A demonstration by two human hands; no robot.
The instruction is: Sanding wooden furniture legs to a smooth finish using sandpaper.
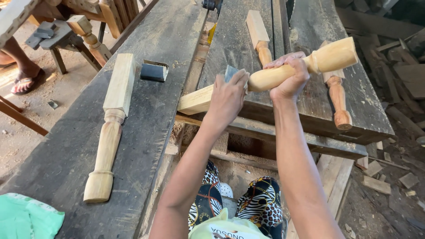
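My right hand (290,77) grips a pale turned wooden leg (327,58) around its round shaft and holds it tilted above the dark workbench (159,102). The leg's square end (195,101) points down to the left. My left hand (228,97) presses a small piece of grey sandpaper (230,72) against the shaft, just left of my right hand.
A second turned leg (110,128) lies on the left plank beside a dark sanding block (154,71). Two more legs (260,37) (337,99) rest on the far plank. Offcuts litter the ground at right (376,183). A green cloth (26,217) is at lower left. Another person's sandalled foot (24,82) is at far left.
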